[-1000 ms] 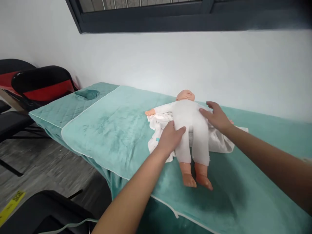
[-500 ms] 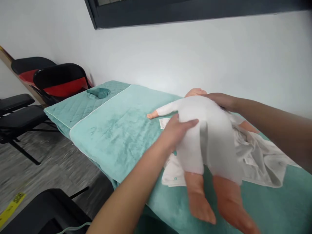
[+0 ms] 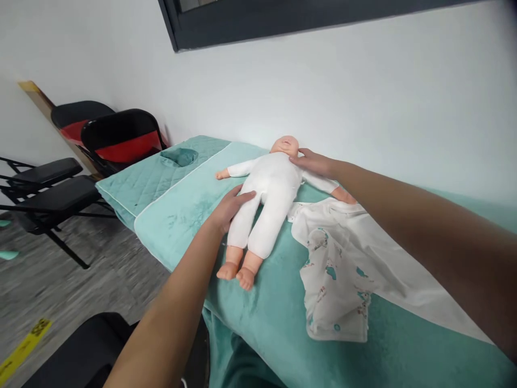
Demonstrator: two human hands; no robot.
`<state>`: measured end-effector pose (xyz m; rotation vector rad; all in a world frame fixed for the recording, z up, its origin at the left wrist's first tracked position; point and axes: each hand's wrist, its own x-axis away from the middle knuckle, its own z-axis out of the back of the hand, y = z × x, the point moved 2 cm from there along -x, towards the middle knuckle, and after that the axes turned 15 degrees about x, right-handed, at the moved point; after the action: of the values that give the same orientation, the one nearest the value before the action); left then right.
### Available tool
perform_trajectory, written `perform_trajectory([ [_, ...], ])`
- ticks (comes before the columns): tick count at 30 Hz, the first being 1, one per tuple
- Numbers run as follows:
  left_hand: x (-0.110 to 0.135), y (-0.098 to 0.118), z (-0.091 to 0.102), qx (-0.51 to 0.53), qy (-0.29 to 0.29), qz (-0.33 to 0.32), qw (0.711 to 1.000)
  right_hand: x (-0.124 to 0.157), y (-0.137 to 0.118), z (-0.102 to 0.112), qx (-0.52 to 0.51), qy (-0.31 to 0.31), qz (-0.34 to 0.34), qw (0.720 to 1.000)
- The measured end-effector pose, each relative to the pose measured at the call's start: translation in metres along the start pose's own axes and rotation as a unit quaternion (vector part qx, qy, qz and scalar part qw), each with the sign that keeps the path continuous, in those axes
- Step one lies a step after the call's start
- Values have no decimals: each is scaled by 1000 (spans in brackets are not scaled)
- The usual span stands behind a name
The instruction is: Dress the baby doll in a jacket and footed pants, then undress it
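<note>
A baby doll (image 3: 270, 178) with a white cloth body lies on its back on the teal-covered bed (image 3: 258, 345), its arms spread and its feet toward me. My left hand (image 3: 234, 207) holds the side of its hip and thigh, thumb on top and the other fingers partly hidden. At the doll's shoulder and neck, my right hand (image 3: 313, 163) is closed against it, with some fingers tucked out of sight. Beside the doll on the right, white baby clothing (image 3: 337, 291) with a small coloured print is spread out, partly covered by my right forearm.
Behind the bed runs a white wall (image 3: 343, 97) with a dark window frame (image 3: 283, 27). Black folding chairs (image 3: 121, 134) with red bands stand to the left. A dark seat (image 3: 86, 350) is near the bottom left, beside yellow tape (image 3: 26, 350) on the floor.
The doll has gone from being raised above the clothing to lying flat, farther left and back on the bed. Both hands moved with it. The printed clothing beneath it is now uncovered.
</note>
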<state>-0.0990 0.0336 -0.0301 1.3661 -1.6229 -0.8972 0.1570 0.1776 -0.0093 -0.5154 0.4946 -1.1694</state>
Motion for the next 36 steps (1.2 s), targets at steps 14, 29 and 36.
perform_trajectory([
  [14, 123, -42, -68, -660, -228, -370, 612, 182, 92, 61, 367, -155, -121, 909],
  [29, 143, -80, -170, -675, -219, -246, 661, 370, -61, 46, 514, -122, 8, 849],
  [36, 177, -67, -176, -475, -68, -249, 841, 400, -7, 36, 348, -66, -75, 932],
])
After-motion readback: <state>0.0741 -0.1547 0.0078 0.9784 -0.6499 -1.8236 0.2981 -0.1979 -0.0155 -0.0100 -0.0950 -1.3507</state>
